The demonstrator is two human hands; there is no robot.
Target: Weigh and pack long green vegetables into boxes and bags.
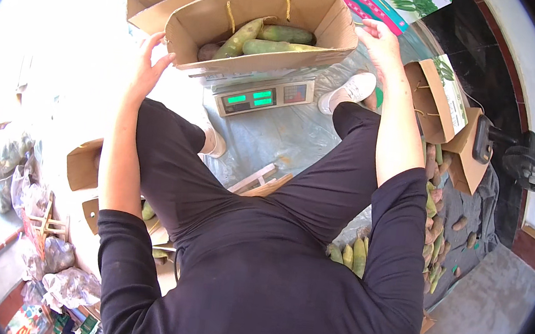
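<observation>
An uncovered brown cardboard carton [265, 69] with yellow cord handles stands on a digital scale [263, 99] with lit green displays. Inside lie long green vegetables [285, 48], like gourds or thick cucumbers, and a brownish tuber [208, 52] in the left corner. At the carton's left edge is my left hand [145, 69], thumb and forefinger apart. My right hand [382, 47] is at the opposite edge with its fingers loosely spread. Both hands' fingertips seem to meet the cardboard. The carton's underside and most of the scale's plate are hidden.
More cartons stand at the upper left and right, one printed carton [441, 97] beside a small black fan [526, 161]. Green vegetables and brown tubers [433, 233] lie on a dark cloth at right. Plastic bags [66, 283] lie at lower left. Bright glare washes out the left.
</observation>
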